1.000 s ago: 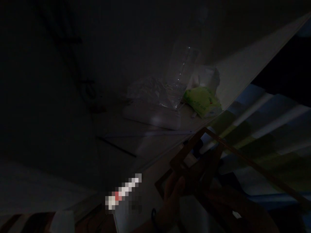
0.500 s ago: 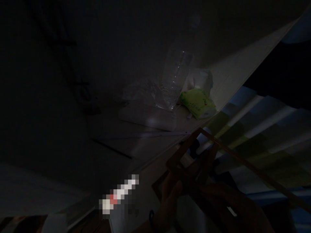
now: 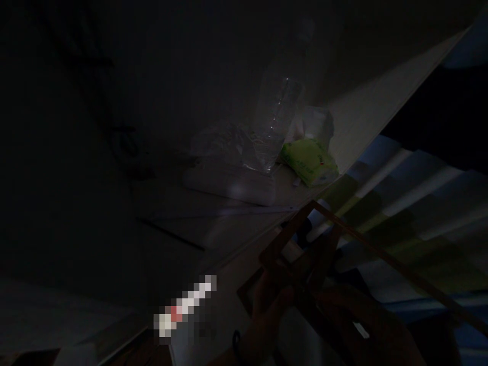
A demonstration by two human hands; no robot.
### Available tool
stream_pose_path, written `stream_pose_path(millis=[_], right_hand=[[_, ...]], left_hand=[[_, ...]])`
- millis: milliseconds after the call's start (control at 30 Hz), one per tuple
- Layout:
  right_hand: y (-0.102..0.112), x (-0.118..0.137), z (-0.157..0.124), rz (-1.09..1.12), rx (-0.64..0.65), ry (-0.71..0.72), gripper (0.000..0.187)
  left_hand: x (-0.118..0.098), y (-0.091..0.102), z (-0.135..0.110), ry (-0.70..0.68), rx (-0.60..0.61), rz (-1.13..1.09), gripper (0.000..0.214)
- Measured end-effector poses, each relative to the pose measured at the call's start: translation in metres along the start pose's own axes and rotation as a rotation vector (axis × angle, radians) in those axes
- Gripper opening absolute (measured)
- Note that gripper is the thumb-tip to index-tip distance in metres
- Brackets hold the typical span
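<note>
The scene is very dark. A thin brown wooden frame (image 3: 290,239) made of flat strips sits low in the middle, with one long strip (image 3: 385,259) running down to the right. My left hand (image 3: 267,315) is under the frame, thumb up against its lower strips, fingers closed on it. My right hand (image 3: 351,325) lies to the right of it, fingers curled round the frame's lower part; its fingertips are hard to make out.
A clear plastic bottle (image 3: 276,122), crumpled clear plastic (image 3: 224,145), a white flat box (image 3: 232,185) and a green packet (image 3: 308,161) sit on a pale surface behind. A striped blue, white and green cloth (image 3: 412,203) lies at the right.
The view has drifted slightly, so everything sits a little further left. My hands have kept hold of the frame and shifted only a little.
</note>
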State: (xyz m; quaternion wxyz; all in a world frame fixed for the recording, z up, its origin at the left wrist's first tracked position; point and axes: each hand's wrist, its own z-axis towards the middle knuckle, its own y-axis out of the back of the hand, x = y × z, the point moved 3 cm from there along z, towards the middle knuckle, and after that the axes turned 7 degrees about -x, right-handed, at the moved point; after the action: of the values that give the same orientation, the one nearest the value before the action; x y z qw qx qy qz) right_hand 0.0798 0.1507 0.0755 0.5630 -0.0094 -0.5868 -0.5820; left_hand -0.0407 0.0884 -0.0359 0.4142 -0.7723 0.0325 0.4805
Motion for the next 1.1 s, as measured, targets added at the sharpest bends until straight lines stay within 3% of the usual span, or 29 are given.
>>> stream_pose_path(millis=[167,333,500,700,1100], right_hand=[[0.0,0.005,0.003,-0.009,0.004,0.02,0.016],[-0.001,-0.001,-0.001,0.018,0.08,-0.01,0.02],[0.001,0.0,0.0,-0.033,0.019,0.034,0.019],[0.003,0.011,0.004,-0.087,-0.013,0.144,0.018],[0.002,0.014,0.004,-0.154,-0.082,0.283,0.018]], left_hand=[[0.0,0.001,0.0,-0.009,0.067,0.02,0.026],[0.004,0.005,0.001,0.006,0.014,0.081,0.03],[-0.002,0.001,0.001,-0.031,0.063,0.078,0.032],[0.004,0.007,0.0,0.026,-0.026,0.093,0.03],[0.004,0.004,0.002,-0.005,0.044,0.094,0.027]])
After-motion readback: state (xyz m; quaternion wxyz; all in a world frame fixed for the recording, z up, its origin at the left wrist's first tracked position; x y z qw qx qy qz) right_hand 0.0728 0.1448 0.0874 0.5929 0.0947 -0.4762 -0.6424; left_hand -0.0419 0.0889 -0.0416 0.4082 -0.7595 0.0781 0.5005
